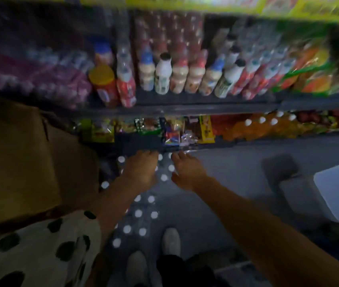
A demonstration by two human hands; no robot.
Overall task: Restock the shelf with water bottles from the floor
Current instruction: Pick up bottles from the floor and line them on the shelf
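Note:
Packs of water bottles [141, 216] with white caps stand on the floor in front of the shelf [185, 109]. My left hand [141, 168] reaches down onto the far pack, fingers spread over the caps. My right hand [187, 171] is beside it on the same pack's right side, fingers bent downward. The frame is blurred, so I cannot tell whether either hand grips anything. The shelf above holds rows of drink bottles [164, 77].
A brown cardboard box [19, 162] stands at the left. A grey bin with a white lid [334, 193] sits on the floor at the right. Snack packets [174, 129] fill the lowest shelf. My shoes [170, 243] are beside the near pack.

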